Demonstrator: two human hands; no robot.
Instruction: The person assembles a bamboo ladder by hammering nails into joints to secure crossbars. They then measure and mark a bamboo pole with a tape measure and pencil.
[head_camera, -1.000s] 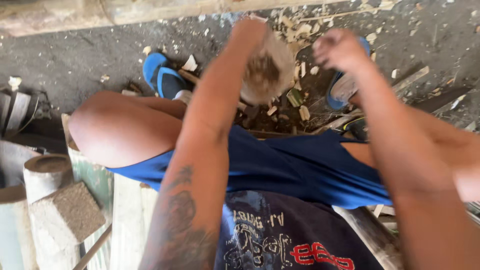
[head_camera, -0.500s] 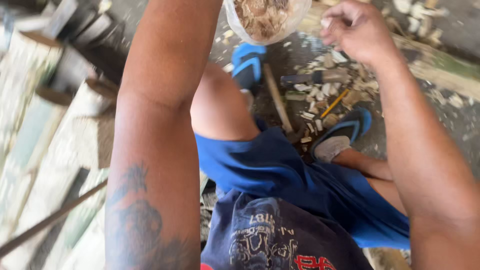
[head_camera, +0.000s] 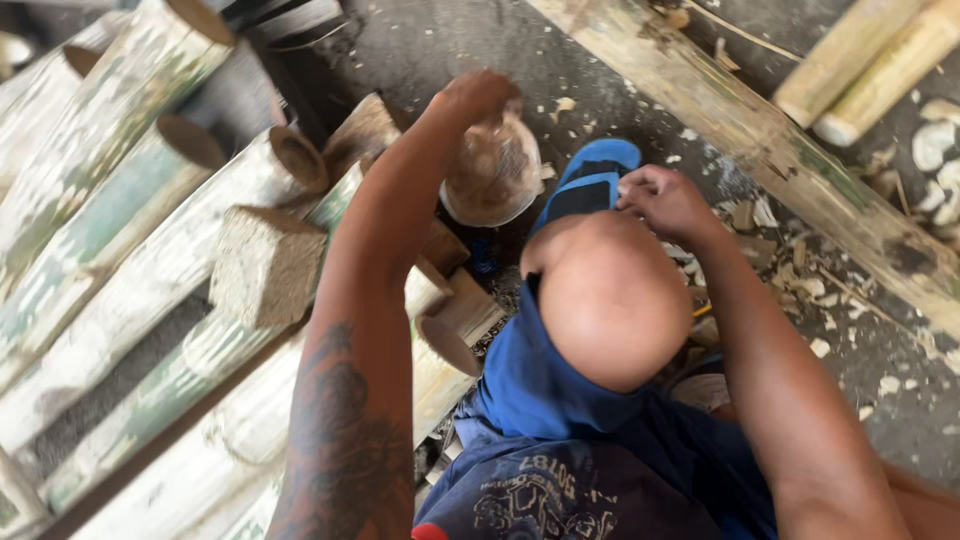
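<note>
Rough grey concrete floor (head_camera: 450, 40) runs under everything, littered with pale wood chips (head_camera: 800, 285) toward the right edge. Along the left edge lies a stack of round logs (head_camera: 120, 190), bark mottled white and green, cut ends brown. A long weathered beam (head_camera: 790, 150) slants across the top right corner. A square, coarse-grained block (head_camera: 262, 265) rests on the logs. A blue sandal (head_camera: 590, 180) sits past the raised knee. The left hand (head_camera: 475, 98) is closed over the neck of a clear, rounded plastic bag (head_camera: 492, 172) holding brown bits, hanging above the floor. The right hand (head_camera: 662, 198) is curled, fingertips pinched; what it grips, I cannot tell.
</note>
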